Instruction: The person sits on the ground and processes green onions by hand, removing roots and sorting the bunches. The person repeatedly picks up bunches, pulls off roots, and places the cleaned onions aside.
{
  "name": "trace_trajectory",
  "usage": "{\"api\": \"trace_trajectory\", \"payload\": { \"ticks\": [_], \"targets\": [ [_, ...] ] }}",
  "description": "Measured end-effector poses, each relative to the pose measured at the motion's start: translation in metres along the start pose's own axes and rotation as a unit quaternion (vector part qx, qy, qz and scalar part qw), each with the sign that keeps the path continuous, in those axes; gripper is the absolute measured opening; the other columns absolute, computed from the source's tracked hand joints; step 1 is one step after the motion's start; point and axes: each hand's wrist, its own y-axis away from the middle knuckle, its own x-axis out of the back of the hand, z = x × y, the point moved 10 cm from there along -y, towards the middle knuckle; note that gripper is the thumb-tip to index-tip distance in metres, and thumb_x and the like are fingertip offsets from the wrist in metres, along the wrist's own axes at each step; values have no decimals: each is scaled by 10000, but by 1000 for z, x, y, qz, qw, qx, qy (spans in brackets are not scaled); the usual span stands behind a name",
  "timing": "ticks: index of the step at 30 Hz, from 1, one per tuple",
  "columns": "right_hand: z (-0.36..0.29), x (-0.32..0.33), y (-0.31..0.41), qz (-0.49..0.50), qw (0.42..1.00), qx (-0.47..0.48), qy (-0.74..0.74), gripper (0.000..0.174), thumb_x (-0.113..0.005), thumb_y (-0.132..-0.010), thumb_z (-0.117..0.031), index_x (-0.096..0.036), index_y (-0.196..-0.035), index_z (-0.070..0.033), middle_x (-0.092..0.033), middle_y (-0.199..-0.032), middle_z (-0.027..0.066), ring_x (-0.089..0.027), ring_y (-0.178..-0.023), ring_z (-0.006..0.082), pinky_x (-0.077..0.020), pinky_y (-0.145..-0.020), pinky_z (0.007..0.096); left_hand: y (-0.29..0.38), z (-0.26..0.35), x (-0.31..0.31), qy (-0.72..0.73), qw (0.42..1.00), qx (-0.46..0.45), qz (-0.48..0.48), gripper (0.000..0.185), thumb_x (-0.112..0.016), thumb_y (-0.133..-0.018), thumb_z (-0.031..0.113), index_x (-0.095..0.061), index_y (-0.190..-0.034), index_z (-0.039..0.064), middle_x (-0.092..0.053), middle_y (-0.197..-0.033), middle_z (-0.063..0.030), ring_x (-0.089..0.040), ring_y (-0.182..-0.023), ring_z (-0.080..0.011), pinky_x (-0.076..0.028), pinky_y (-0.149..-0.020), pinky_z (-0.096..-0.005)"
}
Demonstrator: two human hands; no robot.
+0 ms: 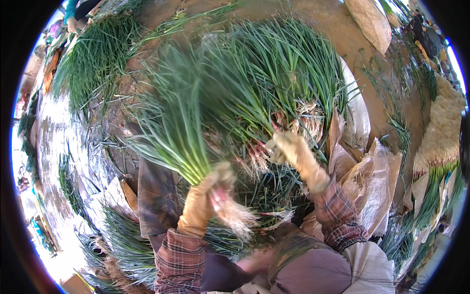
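Observation:
My left hand [208, 194], in a tan work glove, is closed around a bunch of green onions [194, 158]. Their leaves fan up and away from me, while pinkish stem bases and pale stringy roots [235, 215] stick out below the fist. My right hand [293, 152], gloved alike and slightly blurred, reaches to the near edge of a large heap of green onions [282, 62]. Its fingertips touch the reddish stem bases there; whether they grip a stalk is unclear. Beside that hand, a thick tuft of roots [307, 125] faces me.
Woven sacks [371, 183] lie crumpled right of my right arm. Another green onion pile [99, 55] is at upper left, near a person's hand [72, 25]. Stacked onions with roots outward [438, 125] line the far right. Wet ground [55, 125] carries loose leaves.

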Motion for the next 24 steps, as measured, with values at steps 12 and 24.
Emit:
{"api": "trace_trajectory", "payload": {
  "ticks": [12, 24],
  "targets": [
    [-15, -84, 43, -57, 984, 151, 73, 413, -522, -984, -417, -631, -1043, -22, -633, -767, 10, -568, -635, 100, -474, -549, 258, -9, -39, -4, -20, 999, 23, 34, 325, -577, -949, 206, -609, -1161, -38, -664, -980, -135, -642, -796, -214, -526, -808, -343],
    [33, -125, 24, -192, 964, -71, -169, 381, -577, -958, -377, -593, -1050, -8, -624, -818, 47, -602, -656, 158, -498, -605, 255, 2, -37, -1, 51, 998, 22, 40, 259, -595, -904, 118, -537, -1128, 2, -591, -966, -46, -583, -881, -178, -504, -842, -352]
  ]
}}
